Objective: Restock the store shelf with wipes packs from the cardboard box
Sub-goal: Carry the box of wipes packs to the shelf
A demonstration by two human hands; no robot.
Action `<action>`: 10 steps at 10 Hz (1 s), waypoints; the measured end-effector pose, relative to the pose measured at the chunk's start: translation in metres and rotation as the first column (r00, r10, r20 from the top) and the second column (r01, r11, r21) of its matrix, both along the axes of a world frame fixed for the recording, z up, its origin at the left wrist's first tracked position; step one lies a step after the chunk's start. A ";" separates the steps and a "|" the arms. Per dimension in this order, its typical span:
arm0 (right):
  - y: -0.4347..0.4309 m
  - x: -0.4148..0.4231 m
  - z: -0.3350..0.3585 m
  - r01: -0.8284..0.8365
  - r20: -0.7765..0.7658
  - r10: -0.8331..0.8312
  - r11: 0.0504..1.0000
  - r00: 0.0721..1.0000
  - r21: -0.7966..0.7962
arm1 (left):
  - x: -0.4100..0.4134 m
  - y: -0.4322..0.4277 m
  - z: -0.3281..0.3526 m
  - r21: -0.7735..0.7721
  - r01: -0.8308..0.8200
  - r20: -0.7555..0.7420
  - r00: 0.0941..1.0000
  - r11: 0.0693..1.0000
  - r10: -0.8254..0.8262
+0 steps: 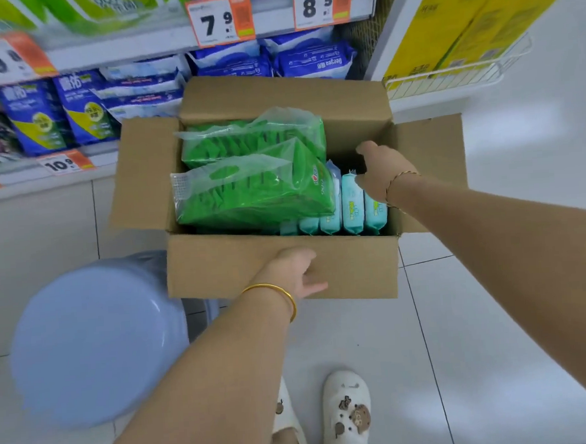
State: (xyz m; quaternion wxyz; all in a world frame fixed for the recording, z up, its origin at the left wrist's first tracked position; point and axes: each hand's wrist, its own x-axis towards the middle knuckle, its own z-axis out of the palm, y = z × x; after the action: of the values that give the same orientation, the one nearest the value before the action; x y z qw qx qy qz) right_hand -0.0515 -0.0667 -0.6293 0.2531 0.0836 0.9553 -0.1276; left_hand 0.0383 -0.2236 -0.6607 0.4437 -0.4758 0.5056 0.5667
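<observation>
1. The cardboard box (356, 269) stands open in front of the store shelf (109, 53), all its flaps folded out. What it rests on is hidden from you.
2. Inside, two green wipes bundles (248, 193) in clear plastic bags lie on top at the left. A row of pale teal wipes packs (352, 204) stands on edge along the near right side.
3. Your right hand (381, 171) reaches down into the gap just behind the teal row. Its fingers are out of sight, so you cannot tell whether they are grasping a pack.
4. Your left hand (298, 273) lies against the box's front wall. Whether its fingers clench the cardboard or only press it is unclear.
5. Expect the single teal packs to be light, soft and squashy, with a slick film wrap. Pinch one across its narrow top edge and lift it straight up.
6. The green bundles will probably be heavier and floppy, and the loose bag is likely to slide. Take hold around the body with a wide grasp, not by the plastic alone.
7. The shelf bay behind the box already holds blue wipes packs (312, 62) under orange price tags (219, 22).
8. The floor (496, 312) is pale glossy tile. A blue plastic stool (96, 340) sits just left of the box, and a wire basket (447, 78) holding yellow cartons stands to the right.
</observation>
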 end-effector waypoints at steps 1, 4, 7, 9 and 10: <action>-0.007 0.020 0.044 0.021 0.052 -0.021 1.000 0.998 -0.004 | 0.003 -0.030 0.059 -0.101 -0.076 -0.007 0.997 0.992 0.076; -0.053 0.098 0.218 0.262 0.197 -0.237 0.958 0.951 -0.114 | 0.051 -0.106 0.264 -0.325 0.133 -0.217 0.953 0.936 -0.210; -0.112 0.149 0.345 0.430 0.200 -0.393 0.880 0.898 -0.203 | 0.106 -0.209 0.414 -0.376 0.172 -0.270 0.920 0.910 -0.285; -0.145 0.176 0.377 0.629 0.291 -0.558 0.699 0.777 -0.340 | 0.099 -0.289 0.443 -0.475 0.314 -0.309 0.815 0.822 -0.490; -0.166 0.179 0.392 0.643 0.319 -0.558 0.646 0.766 -0.411 | 0.086 -0.298 0.447 -0.502 0.414 -0.283 0.751 0.759 -0.596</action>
State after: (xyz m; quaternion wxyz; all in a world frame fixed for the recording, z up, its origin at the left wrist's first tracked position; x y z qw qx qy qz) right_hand 0.1276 -0.2325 -0.2377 0.2862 0.3381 0.7818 -0.4388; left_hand 0.1247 -0.5214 -0.2140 0.3518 -0.2628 0.8082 0.3924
